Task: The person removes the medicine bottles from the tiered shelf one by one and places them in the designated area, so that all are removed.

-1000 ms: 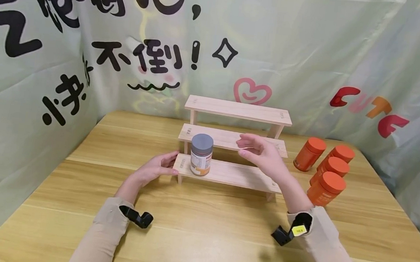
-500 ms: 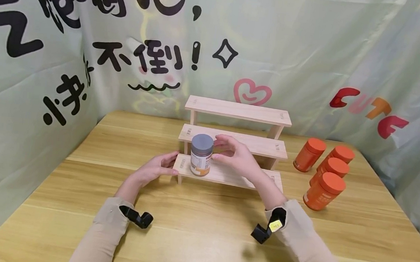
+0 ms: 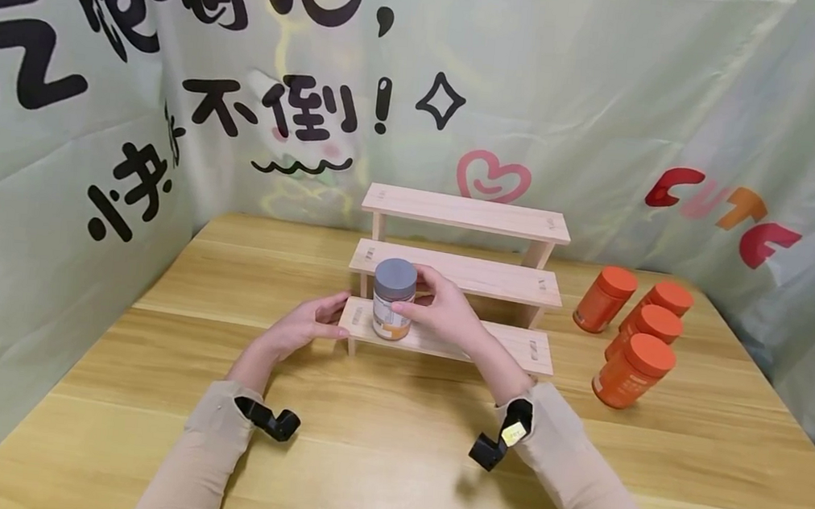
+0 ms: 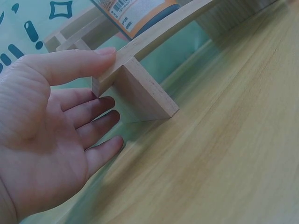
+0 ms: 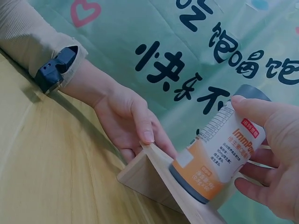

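Note:
A supplement bottle (image 3: 394,282) with a grey lid and a white and orange label stands near the left end of the lowest step of a wooden three-step shelf (image 3: 472,343). My right hand (image 3: 445,310) holds this bottle from the right. In the right wrist view its thumb lies on the label just below the lid of the bottle (image 5: 217,151), with the fingers round the far side. At the lowest step's left end, my left hand (image 3: 302,326) pinches the board, thumb on top and index finger below. The left hand's other fingers (image 4: 100,126) extend beside the leg.
Several orange bottles (image 3: 633,371) with orange lids stand to the right of the shelf on the wooden table (image 3: 375,462). Behind the table hangs a pale green cloth (image 3: 575,83) with printed lettering.
My right hand has moved left from above the shelf's right half to the grey-lidded bottle and taken hold of it. My left hand has stayed at the shelf's end.

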Demonstrator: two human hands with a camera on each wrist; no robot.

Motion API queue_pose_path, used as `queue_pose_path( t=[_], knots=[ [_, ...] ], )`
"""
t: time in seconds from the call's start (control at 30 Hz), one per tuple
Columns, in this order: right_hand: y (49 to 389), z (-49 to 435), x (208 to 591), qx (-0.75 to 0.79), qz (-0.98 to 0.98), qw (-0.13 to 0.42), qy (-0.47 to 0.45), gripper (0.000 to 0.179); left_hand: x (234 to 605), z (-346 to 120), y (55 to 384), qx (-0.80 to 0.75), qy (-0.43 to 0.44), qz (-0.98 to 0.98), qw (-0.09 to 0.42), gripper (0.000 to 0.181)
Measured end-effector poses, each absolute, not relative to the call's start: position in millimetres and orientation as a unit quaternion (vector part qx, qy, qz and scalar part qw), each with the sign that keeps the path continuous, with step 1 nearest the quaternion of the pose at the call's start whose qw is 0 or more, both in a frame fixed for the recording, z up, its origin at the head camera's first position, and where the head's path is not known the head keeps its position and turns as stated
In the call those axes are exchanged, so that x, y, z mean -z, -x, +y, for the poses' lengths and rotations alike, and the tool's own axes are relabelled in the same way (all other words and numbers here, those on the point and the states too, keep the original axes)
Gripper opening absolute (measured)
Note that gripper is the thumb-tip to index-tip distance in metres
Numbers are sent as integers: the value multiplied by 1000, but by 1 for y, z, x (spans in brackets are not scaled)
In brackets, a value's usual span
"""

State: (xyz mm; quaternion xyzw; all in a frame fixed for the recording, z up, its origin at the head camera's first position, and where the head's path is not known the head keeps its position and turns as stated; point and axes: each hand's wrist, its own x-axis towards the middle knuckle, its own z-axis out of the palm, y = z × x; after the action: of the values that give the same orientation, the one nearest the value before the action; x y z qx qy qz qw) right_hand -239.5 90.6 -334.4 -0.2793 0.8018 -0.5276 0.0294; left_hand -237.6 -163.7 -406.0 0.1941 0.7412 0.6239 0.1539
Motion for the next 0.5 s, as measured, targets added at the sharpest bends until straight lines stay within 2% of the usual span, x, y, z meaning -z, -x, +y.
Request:
queue_pose_path(
  t=[0.5],
  knots=[
    [238, 84, 335, 511, 820, 5, 258, 59, 407, -165, 239, -622, -195, 742, 156, 78]
  ],
)
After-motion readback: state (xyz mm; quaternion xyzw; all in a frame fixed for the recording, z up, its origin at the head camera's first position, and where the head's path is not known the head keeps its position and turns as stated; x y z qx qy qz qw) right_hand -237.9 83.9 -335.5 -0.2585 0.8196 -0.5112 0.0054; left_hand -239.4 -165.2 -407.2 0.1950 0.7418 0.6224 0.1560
